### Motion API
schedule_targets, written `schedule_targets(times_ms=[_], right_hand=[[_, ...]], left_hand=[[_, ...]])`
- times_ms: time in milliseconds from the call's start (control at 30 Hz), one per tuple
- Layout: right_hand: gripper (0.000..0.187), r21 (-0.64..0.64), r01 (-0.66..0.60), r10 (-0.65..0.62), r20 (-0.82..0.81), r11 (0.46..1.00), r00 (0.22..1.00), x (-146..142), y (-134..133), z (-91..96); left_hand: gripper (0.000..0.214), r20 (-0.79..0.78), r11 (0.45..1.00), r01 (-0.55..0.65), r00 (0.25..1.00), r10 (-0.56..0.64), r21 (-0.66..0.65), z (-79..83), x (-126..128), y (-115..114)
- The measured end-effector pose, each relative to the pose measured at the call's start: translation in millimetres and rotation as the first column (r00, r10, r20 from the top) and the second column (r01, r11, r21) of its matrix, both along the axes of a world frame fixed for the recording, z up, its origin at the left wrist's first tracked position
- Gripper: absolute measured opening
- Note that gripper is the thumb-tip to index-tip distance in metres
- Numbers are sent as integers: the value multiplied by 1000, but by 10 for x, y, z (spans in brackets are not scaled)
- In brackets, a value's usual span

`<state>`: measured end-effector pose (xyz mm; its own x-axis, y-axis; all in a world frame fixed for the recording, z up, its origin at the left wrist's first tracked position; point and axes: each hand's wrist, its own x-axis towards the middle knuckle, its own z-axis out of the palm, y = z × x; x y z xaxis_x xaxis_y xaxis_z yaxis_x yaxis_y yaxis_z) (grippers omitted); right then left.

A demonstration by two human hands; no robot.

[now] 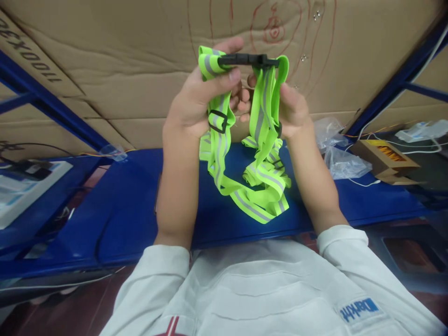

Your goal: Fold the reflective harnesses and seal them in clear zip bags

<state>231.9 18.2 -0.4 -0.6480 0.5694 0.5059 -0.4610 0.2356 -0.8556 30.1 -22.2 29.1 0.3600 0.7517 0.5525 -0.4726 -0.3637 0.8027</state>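
Note:
Both hands hold up a neon-green reflective strap (219, 161) with a grey stripe along its middle. A black plastic buckle (247, 59) joins two strap ends at the top, between my hands. My left hand (196, 95) grips the strap beside the buckle's left end, thumb in front. A black slider (217, 120) hangs on the strap just below that thumb. My right hand (294, 109) holds the hanging strap folds under the buckle's right end, its fingers partly hidden behind them. Lower down, more of the strap lies bunched on the blue table (129, 200).
Cardboard sheets (140, 60) with red drawn lines stand behind the table. Blue metal posts rise at left and right. To the right lie clear plastic bags (345, 161), an open cardboard box (385, 158) and white cables. A white device (35, 186) sits at the left.

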Motion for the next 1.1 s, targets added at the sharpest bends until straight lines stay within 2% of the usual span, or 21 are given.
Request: schedule_targets(times_ms=[167,333,433,567,733,900,1000,1100], right_hand=[[55,-113,159,-159,11,981,987,-34,-203,152],[52,-51,281,-283,-48,958,958,-43,-197,96],[45,-41,295,-296,-27,955,955,-53,-113,36],[55,37,294,-294,-5,955,956,-110,-25,2],[44,59,399,-402,36,915,915,-180,16,-18],[48,113,475,-471,-55,873,880,-186,58,-38],[51,122,469,-463,-76,875,883,-143,79,-55],[55,128,403,-403,-21,906,915,-83,165,-94]], left_hand=[[33,31,998,52,998,-51,-33,-32,54,-11],[35,-43,998,-10,999,12,56,-108,102,65],[33,-53,994,-77,995,81,79,-119,110,95],[34,-57,992,-77,995,83,98,-114,85,155],[37,-61,990,-111,991,117,85,-143,80,259],[42,-39,956,-278,958,283,90,-172,91,297],[47,-49,945,-322,944,325,54,-180,52,285],[53,-107,964,-261,958,266,59,-187,-36,313]])
